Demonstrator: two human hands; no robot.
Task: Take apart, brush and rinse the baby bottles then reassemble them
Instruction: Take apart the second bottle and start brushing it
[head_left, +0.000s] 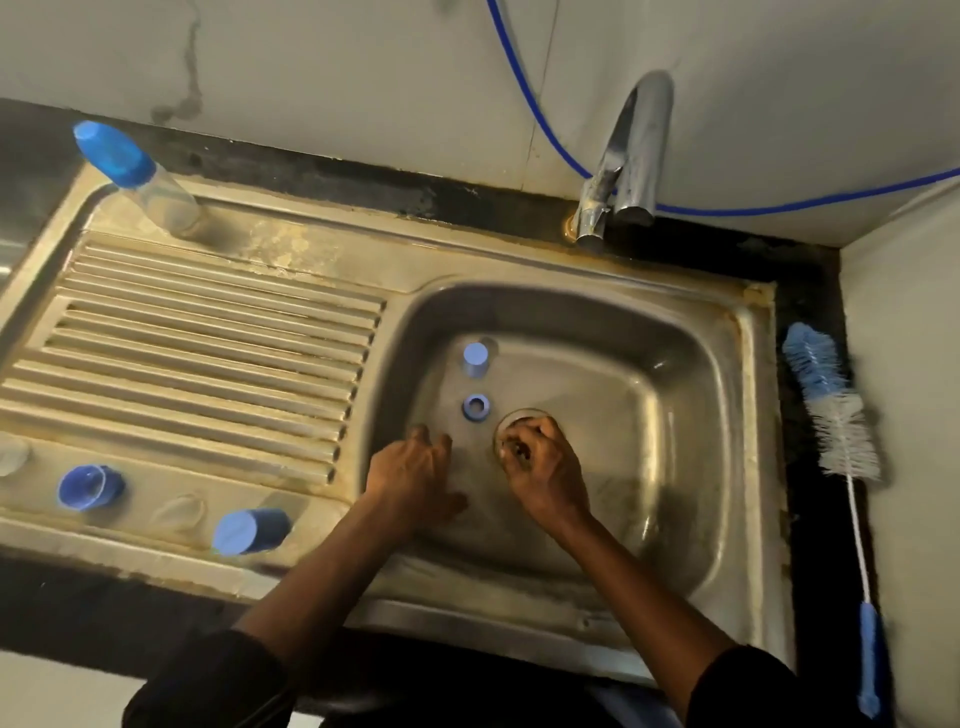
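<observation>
Both hands are down in the steel sink basin (675, 395). My left hand (410, 475) lies with spread, straight fingers on the basin floor, just below a blue screw ring (474, 407). A blue cap (475, 359) stands behind the ring. My right hand (540, 467) has its fingers curled over the round drain (511, 415); whether they hold anything is hidden. An assembled clear bottle with a blue cap (130, 171) stands at the back left of the drainboard.
On the drainboard's front edge lie two blue caps (89, 487) (249, 530) and a clear nipple (179, 512). A blue and white bottle brush (831, 405) lies on the dark counter right of the sink. The tap (628, 156) stands behind the basin, below a blue hose (545, 130).
</observation>
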